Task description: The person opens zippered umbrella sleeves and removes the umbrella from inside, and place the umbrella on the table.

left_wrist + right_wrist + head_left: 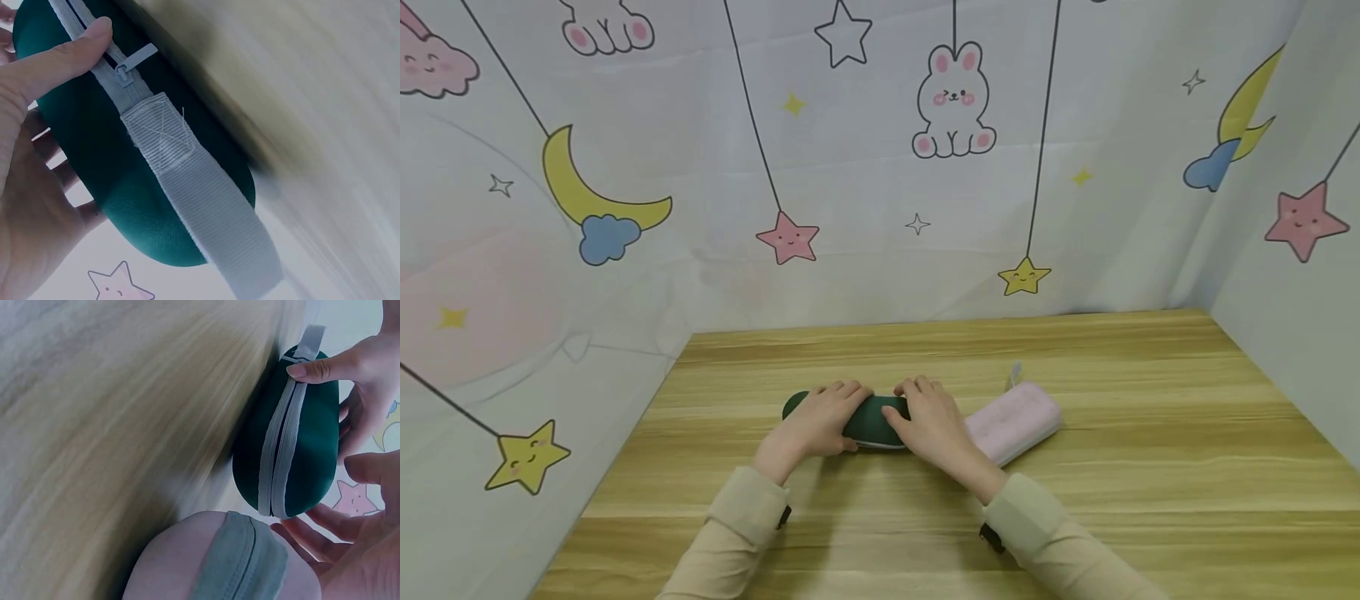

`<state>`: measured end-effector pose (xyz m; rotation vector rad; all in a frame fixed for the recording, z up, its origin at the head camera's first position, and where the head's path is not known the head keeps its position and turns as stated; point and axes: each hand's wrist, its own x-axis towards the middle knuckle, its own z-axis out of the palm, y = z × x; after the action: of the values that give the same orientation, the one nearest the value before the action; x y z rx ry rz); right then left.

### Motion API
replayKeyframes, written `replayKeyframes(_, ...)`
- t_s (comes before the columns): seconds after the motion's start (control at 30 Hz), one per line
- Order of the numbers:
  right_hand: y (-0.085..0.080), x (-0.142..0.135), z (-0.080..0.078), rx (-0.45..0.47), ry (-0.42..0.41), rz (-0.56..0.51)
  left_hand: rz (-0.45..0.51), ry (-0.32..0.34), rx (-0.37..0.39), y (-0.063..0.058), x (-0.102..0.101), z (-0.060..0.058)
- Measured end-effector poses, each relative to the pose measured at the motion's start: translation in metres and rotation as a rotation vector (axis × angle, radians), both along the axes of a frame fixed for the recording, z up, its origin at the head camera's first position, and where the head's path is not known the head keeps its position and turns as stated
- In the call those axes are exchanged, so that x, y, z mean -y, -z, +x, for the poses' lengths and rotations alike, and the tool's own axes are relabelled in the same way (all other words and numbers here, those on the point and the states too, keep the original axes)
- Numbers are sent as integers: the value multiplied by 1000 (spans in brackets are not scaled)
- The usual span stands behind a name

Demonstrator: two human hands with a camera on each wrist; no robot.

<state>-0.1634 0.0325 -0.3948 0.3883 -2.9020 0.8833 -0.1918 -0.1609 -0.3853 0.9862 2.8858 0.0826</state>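
A dark green zip pencil case (877, 421) lies on the table, its zip side facing the person. My left hand (825, 418) grips its left part, thumb on the pale zip tape beside the slider (124, 76), fingers on the far side. A light grey webbing loop (215, 206) sticks out past that end. Between the zip tapes (282, 444) runs a dark line. Around the right end is my right hand (928, 421), fingers loosely bent with the tips at the case and the thumb held off it in the right wrist view.
A pink zip pencil case (1017, 421) with a grey-green zip band lies just right of the right hand, a pale loop (1016, 375) at its far side. The wooden table (1150, 467) meets printed white curtains (880, 167) at the back and sides.
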Motion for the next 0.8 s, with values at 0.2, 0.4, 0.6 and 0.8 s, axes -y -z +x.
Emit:
replayKeyframes(0.2, 4, 3, 0, 65, -18, -29, -25, 49, -22, 2, 2, -3)
replayKeyframes(0.4, 4, 4, 0, 120, -37, -43, -45, 78, -46, 2, 2, -4)
replayKeyframes(0.6, 7, 5, 1, 143, -52, -46, -85, 109, -68, 3, 2, -5)
replayKeyframes(0.8, 7, 7, 3, 146, -62, -45, -102, 149, -98, 4, 4, -9)
